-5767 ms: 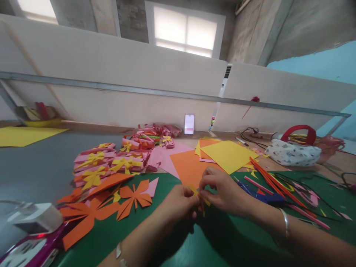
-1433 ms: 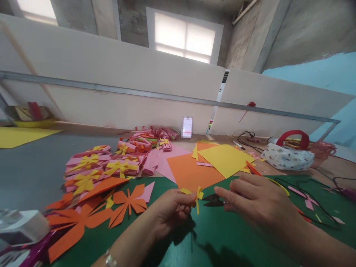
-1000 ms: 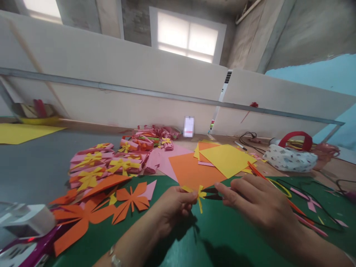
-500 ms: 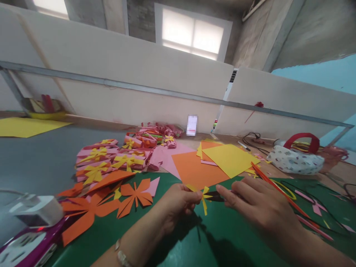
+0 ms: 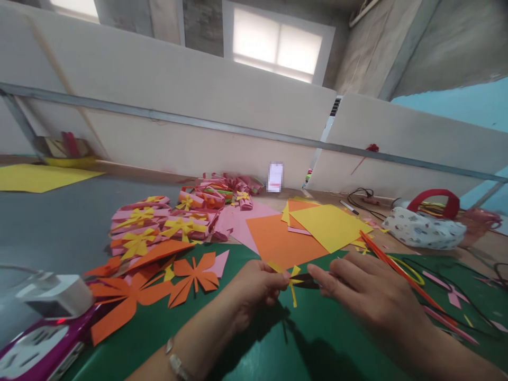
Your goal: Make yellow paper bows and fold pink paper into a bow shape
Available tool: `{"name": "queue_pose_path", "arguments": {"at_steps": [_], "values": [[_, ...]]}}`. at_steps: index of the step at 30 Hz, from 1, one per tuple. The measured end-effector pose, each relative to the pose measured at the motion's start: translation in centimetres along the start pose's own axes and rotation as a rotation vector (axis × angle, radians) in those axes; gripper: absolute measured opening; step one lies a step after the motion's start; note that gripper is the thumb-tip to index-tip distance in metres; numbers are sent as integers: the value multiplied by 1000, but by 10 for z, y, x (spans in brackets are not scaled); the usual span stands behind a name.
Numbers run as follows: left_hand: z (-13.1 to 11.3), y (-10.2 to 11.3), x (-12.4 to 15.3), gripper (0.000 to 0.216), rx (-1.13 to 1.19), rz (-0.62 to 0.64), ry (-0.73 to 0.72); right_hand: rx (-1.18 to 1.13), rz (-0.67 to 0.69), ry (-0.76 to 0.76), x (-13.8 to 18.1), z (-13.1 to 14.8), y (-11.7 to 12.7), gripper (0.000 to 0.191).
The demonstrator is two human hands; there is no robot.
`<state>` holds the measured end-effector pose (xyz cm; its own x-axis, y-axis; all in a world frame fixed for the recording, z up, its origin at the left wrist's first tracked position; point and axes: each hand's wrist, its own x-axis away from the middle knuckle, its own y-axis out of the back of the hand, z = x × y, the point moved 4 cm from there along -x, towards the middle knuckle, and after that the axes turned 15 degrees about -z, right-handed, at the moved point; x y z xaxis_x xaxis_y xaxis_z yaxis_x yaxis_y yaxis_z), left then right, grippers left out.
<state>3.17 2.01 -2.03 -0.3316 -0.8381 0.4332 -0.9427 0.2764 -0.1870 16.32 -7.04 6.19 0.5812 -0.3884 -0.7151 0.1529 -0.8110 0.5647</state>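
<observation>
Above the bench (image 5: 254, 354), toward its near edge, the left hand (image 5: 257, 286) pinches the yellow paper piece (image 5: 294, 294) in its fingers, apparently steadying it for the scissors (image 5: 309, 284) gripped in the right hand (image 5: 363, 296). Narrow, splayed strips stick out beside the blades.

A: What's in the left hand (image 5: 257, 286)?
B: A yellow paper cutout (image 5: 293, 293), pinched at the fingertips.
A: And the right hand (image 5: 365, 291)?
B: Scissors (image 5: 307, 281); the dark blades reach the cutout between both hands.
A: Beyond the hands?
B: An orange sheet (image 5: 286, 241), a yellow sheet (image 5: 333, 225) to its right.
A: Left of the left hand?
B: An orange petalled shape (image 5: 194, 274), lying near.
</observation>
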Motion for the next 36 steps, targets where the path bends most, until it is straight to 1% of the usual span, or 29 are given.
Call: {"name": "queue_pose_path", "arguments": {"at_steps": [6, 15, 19, 26, 30, 36], "values": [[-1, -1, 1, 10, 6, -10, 6, 5, 16, -12, 2, 1, 0, 22], [-1, -2, 3, 10, 4, -2, 36, -39, -6, 10, 0, 3, 3, 21], [1, -3, 3, 16, 41, 0, 96, -45, -8, 11, -1, 3, 4, 20], [9, -4, -2, 12, 143, 85, 214, -42, -8, 54, -4, 3, 4, 20], [11, -3, -2, 12, 158, 86, 255, -31, -22, 78, -7, 4, 6, 17], [12, -2, -1, 10, 201, 129, 343, -40, -26, 81, -5, 3, 7, 16]]}}
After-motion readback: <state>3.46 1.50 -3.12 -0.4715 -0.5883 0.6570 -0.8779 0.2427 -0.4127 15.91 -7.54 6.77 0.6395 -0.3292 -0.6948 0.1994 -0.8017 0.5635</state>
